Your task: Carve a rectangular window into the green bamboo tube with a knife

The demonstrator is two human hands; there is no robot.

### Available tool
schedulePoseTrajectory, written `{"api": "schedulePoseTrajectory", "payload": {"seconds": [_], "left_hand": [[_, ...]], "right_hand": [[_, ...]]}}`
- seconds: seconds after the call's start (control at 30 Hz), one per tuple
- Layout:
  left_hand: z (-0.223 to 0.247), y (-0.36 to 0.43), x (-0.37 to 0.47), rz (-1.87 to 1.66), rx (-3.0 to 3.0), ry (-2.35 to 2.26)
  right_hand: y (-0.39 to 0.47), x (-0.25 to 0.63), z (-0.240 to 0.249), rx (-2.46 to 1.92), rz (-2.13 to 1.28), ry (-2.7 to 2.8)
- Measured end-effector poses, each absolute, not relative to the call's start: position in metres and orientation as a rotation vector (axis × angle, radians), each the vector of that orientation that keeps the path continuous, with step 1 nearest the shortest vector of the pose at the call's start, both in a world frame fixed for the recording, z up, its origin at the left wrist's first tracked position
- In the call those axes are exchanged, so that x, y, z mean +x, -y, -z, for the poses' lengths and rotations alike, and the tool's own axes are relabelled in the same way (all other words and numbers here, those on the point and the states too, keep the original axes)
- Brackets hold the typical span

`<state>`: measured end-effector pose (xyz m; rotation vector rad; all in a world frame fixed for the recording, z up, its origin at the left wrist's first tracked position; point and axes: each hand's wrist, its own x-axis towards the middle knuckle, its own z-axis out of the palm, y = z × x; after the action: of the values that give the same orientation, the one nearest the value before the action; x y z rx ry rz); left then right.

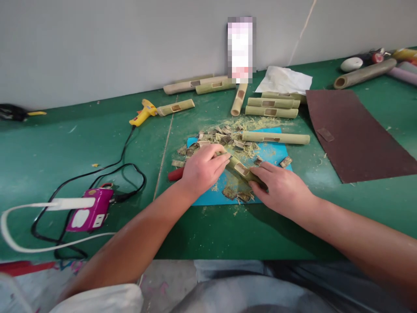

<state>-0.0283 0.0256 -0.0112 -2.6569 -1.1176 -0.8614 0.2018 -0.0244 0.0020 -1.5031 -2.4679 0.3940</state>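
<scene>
A short green bamboo tube (241, 168) with a rectangular slot cut in its side is held slanting above a blue mat (208, 199). My left hand (205, 167) is closed round the tube's upper left end, and something small and dark shows at its fingertips. At the lower right end, my right hand (282, 188) grips the tube between thumb and fingers. A red handle (176, 174) pokes out beside my left hand; the rest of it is hidden. Bamboo chips (224, 138) and shavings lie heaped behind my hands. Another slotted bamboo tube (289, 138) rests across the mat's far edge.
Several slotted tubes (272, 112) lie at the back, near a white tissue (283, 80) and a propped phone (240, 50). Brown sandpaper (355, 134) is at right. On the left are a yellow glue gun (143, 114), a purple power strip (87, 211) and loose cords.
</scene>
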Motion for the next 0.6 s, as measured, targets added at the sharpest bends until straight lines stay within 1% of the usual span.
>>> {"api": "schedulePoseTrajectory", "payload": {"seconds": [0.3,0.5,0.6], "left_hand": [[0.0144,-0.0289,-0.0292,0.833,-2.788,0.967],[0.0142,-0.0337,-0.0311,0.843,-2.645,1.002],[0.0144,-0.0278,-0.0256,0.795,-2.673,0.940]], "right_hand": [[0.0240,0.2011,-0.0032,-1.511,-0.373,2.468],[0.0248,0.2011,-0.0040,-1.536,-0.393,2.481],[0.0251,0.2008,-0.0052,-1.551,-0.401,2.489]]}}
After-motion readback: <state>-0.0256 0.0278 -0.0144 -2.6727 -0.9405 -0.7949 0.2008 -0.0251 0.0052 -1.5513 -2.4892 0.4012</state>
